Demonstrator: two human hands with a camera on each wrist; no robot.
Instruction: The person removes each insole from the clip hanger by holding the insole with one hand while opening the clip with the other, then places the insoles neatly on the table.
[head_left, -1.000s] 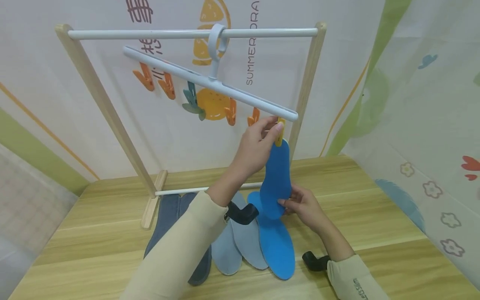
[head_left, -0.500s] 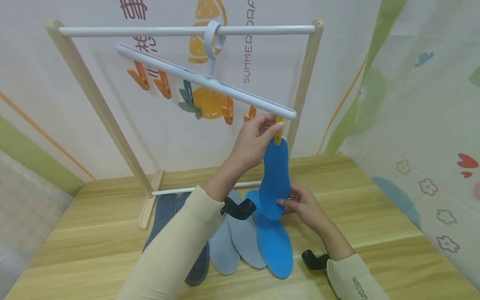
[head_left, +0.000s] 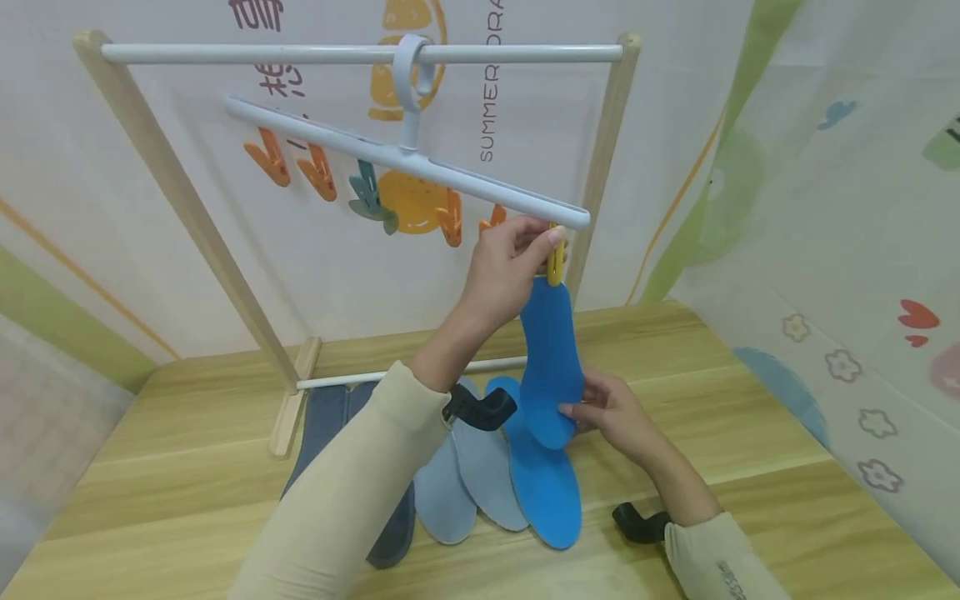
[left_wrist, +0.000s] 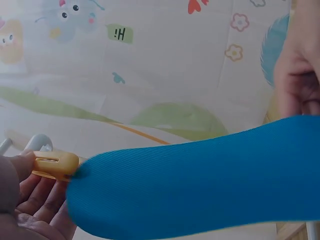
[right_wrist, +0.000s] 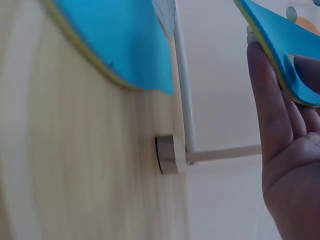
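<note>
My left hand [head_left: 498,271] pinches a yellow clothespin [head_left: 555,257] below the right end of a white hanger [head_left: 420,167]. A blue insole [head_left: 551,358] stands upright under it, its narrow top at the clothespin's tip. In the left wrist view, the clothespin's tip meets the insole's edge; whether it bites the insole I cannot tell. My right hand [head_left: 611,417] holds the insole's lower end, thumb on the face and fingers behind. A second blue insole [head_left: 551,492] lies flat on the table below.
The hanger tilts down rightward from a rack's white rod [head_left: 247,54]. Several orange clothespins [head_left: 318,173] and a teal one [head_left: 367,187] hang along it. Grey insoles [head_left: 487,467] and dark insoles [head_left: 393,525] lie on the wooden table [head_left: 750,483].
The upright blue insole has slid down a little with my right hand, and its top overlaps the clothespin less. My left hand keeps its pinch. The head view has shifted slightly.
</note>
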